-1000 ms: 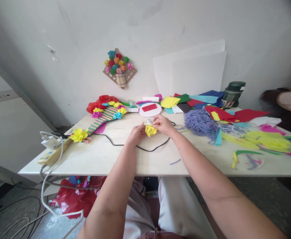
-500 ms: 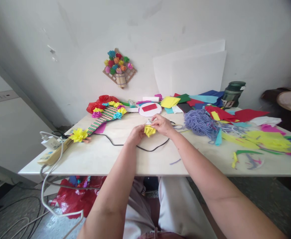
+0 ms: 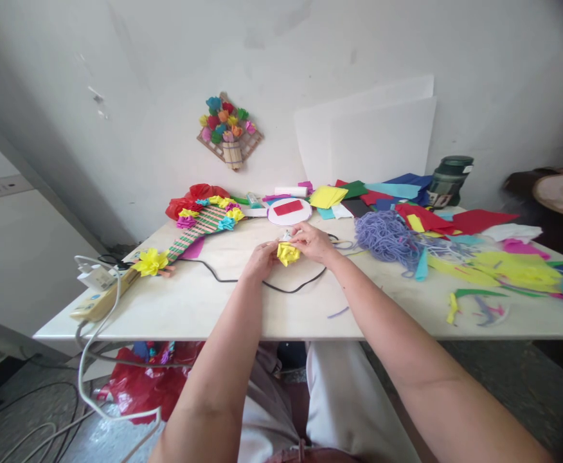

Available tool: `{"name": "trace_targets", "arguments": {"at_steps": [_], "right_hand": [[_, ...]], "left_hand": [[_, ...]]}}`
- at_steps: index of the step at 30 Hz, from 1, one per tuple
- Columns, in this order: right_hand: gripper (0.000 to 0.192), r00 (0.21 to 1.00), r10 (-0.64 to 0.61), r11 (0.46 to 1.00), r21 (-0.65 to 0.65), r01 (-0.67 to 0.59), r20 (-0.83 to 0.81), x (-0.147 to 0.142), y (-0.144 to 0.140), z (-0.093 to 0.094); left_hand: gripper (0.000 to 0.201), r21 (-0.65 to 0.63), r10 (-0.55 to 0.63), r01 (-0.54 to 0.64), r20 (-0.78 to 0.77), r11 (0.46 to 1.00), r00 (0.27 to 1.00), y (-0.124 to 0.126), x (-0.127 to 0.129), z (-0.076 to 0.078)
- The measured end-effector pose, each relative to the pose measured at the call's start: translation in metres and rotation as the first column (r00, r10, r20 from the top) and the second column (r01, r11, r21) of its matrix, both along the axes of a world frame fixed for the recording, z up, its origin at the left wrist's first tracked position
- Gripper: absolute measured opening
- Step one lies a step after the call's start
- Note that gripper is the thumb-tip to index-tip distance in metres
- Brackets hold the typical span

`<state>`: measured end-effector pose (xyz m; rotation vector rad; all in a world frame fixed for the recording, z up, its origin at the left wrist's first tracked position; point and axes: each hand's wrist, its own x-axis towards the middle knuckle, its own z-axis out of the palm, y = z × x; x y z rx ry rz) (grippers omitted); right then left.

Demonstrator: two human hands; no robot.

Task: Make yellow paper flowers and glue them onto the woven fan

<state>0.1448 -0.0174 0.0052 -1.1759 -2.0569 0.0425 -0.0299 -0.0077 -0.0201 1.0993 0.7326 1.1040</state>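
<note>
Between my two hands, just above the middle of the table, is a yellow paper flower with folded petals. My left hand grips its left side with closed fingers. From the right, the fingers of my right hand pinch at its upper edge. A small whitish piece shows just behind the flower; what it is I cannot make out. Beyond my hands lies a white oval board with a red rectangle on it.
A striped fan-like piece with paper flowers lies left, near a power strip. Purple yarn and coloured paper sheets cover the right. A black cord loops before my hands. A dark green jar stands behind.
The yellow flower has turned slightly between my fingers, showing more of its face. Both hands keep their hold, and the view has shifted a little.
</note>
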Motion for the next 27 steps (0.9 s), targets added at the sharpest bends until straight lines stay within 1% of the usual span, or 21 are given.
{"name": "trace_targets", "arguments": {"at_steps": [2,3,5,6,8,9,11,12,14,16,17,20,23,27], "right_hand": [[0.018,1.0,-0.015,0.999,0.05,0.016,-0.017,0.002,0.002,0.0],[0.02,0.999,-0.04,0.995,0.093,0.043,-0.035,0.003,0.003,0.0],[0.027,0.985,-0.138,0.97,0.185,0.156,-0.107,0.009,0.006,0.001],[0.031,0.964,-0.209,0.946,0.216,0.241,-0.163,0.013,0.008,0.001],[0.037,0.885,-0.362,0.883,0.197,0.427,-0.294,0.022,0.013,0.0],[0.038,0.846,-0.406,0.86,0.169,0.482,-0.345,0.027,0.016,-0.002],[0.041,0.805,-0.455,0.847,0.093,0.523,-0.38,0.034,0.021,-0.006],[0.042,0.801,-0.48,0.847,0.048,0.529,-0.358,0.035,0.023,-0.008],[0.043,0.845,-0.49,0.868,-0.026,0.496,-0.215,0.036,0.024,-0.011],[0.043,0.892,-0.453,0.89,-0.076,0.45,-0.019,0.032,0.023,-0.012],[0.043,0.902,-0.424,0.897,-0.104,0.43,0.076,0.029,0.021,-0.012],[0.047,0.893,-0.353,0.901,-0.156,0.405,0.281,0.019,0.014,-0.011],[0.047,0.874,-0.288,0.919,-0.144,0.367,0.391,0.009,0.009,-0.014],[0.044,0.866,-0.262,0.935,-0.111,0.338,0.426,0.0,0.007,-0.02]], "left_hand": [[0.03,0.006,0.023,-0.023,-0.014,1.0,1.0,0.001,0.0,0.0],[0.031,0.009,0.047,-0.047,-0.018,0.999,0.999,0.002,-0.001,0.0],[0.034,0.015,0.114,-0.114,-0.016,0.993,0.993,0.005,-0.002,-0.001],[0.035,0.017,0.157,-0.157,-0.008,0.988,0.988,0.006,-0.003,-0.002],[0.036,0.031,0.25,-0.251,0.021,0.967,0.968,0.009,-0.005,-0.002],[0.036,0.044,0.297,-0.298,0.038,0.953,0.954,0.01,-0.006,-0.003],[0.036,0.075,0.37,-0.374,0.058,0.925,0.927,0.012,-0.007,-0.003],[0.036,0.09,0.401,-0.404,0.056,0.91,0.915,0.012,-0.008,-0.002],[0.036,0.109,0.469,-0.469,0.027,0.876,0.883,0.012,-0.009,-0.001],[0.036,0.106,0.54,-0.536,-0.018,0.838,0.841,0.012,-0.01,0.0],[0.036,0.1,0.567,-0.561,-0.038,0.822,0.823,0.012,-0.011,0.0],[0.037,0.091,0.598,-0.592,-0.063,0.801,0.799,0.012,-0.012,0.0],[0.037,0.1,0.596,-0.589,-0.064,0.802,0.8,0.014,-0.013,-0.001],[0.035,0.127,0.595,-0.584,-0.076,0.802,0.8,0.014,-0.012,-0.002]]}}
